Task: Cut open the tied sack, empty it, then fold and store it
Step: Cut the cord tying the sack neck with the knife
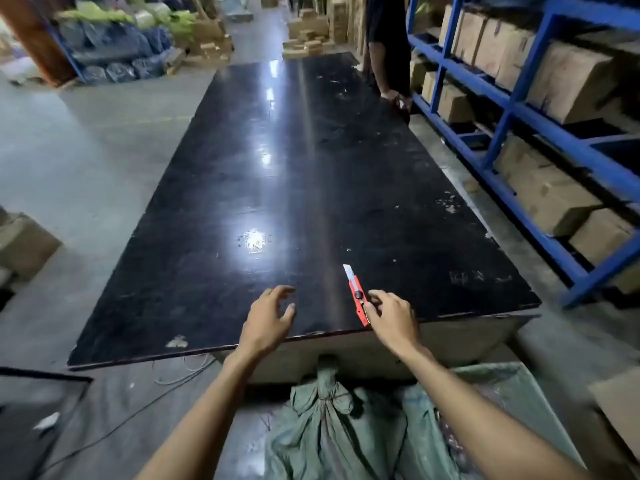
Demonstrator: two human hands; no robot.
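Knife [356, 296], red, blade out, low centre on black table [277, 174]; right hand [393, 318] fingertips pinching its handle. Left hand [268, 318] open, empty. Tied green sack [332, 420] at bottom.

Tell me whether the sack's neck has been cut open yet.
No: the green sack on the floor is tied at its neck, and the red knife lies on the table.

One table [242, 188], one knife [357, 295], one sack [332, 431], two hands [266, 320]

**Hidden and cut off**

The sack [332, 427] runs off the bottom edge; its far part sits under the surface [277, 168]. A person [388, 46] at the far right corner is cropped above the chest. The cutter [358, 299] tail hides under the right grip [391, 315].
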